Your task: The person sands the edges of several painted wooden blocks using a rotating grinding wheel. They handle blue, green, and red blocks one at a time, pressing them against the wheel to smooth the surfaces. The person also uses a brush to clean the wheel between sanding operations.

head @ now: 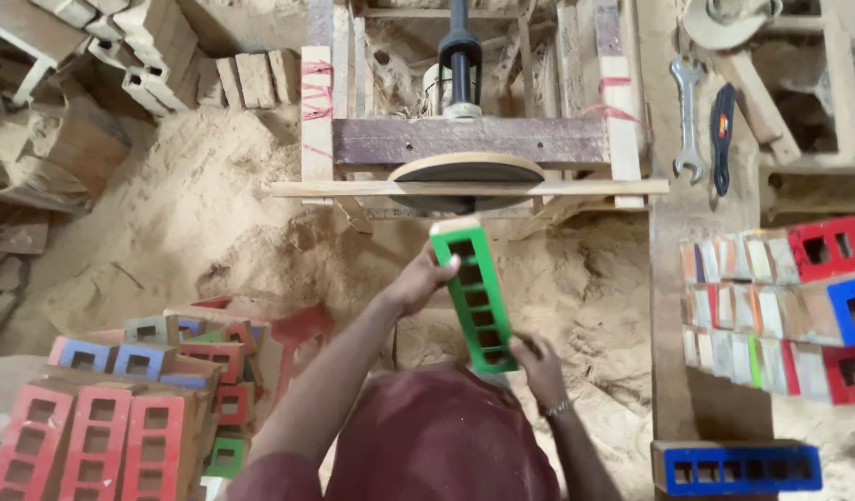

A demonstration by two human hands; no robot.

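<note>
The left hand (418,281) and right hand (539,364) are clamping their fingers on opposite ends of the green slotted block (474,297), steadying its upper end near the sanding disc (466,173).

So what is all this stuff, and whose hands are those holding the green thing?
The camera sits on a person's head and looks down, so those are that person's own hands. The left hand and right hand hold a green wooden frame with a row of square holes, its top end close to a round sanding disc on a wooden machine. Sawdust covers the ground. Red frames are piled at the left, a blue frame lies at the right, and a spanner rests on the bench.
</note>
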